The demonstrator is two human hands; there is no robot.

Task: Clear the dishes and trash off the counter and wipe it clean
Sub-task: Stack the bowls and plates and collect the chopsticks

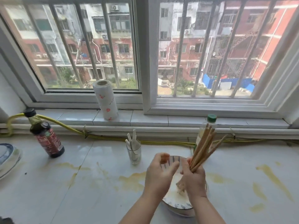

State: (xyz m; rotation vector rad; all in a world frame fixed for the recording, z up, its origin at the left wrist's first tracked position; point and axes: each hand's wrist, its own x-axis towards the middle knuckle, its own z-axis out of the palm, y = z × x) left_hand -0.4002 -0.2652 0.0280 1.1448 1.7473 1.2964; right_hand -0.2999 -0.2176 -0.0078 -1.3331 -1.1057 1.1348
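My right hand (193, 181) grips a bundle of several wooden chopsticks (205, 147), their tips fanning up and to the right. My left hand (159, 173) hovers beside it with fingers loosely spread, blurred at the tips, holding nothing. Both hands are over a white bowl with a blue striped rim (176, 204) that sits on the pale counter (80, 191). The hands hide most of the bowl. Yellow-brown stains (131, 180) streak the counter to the left and right of the bowl.
A glass with white spoons (134, 151) stands behind the bowl. A dark sauce bottle (46, 135) is at the left, stacked plates (8, 159) at the far left edge. A green-capped bottle (208, 126) stands behind the chopsticks. A paper towel roll (106, 101) sits on the sill.
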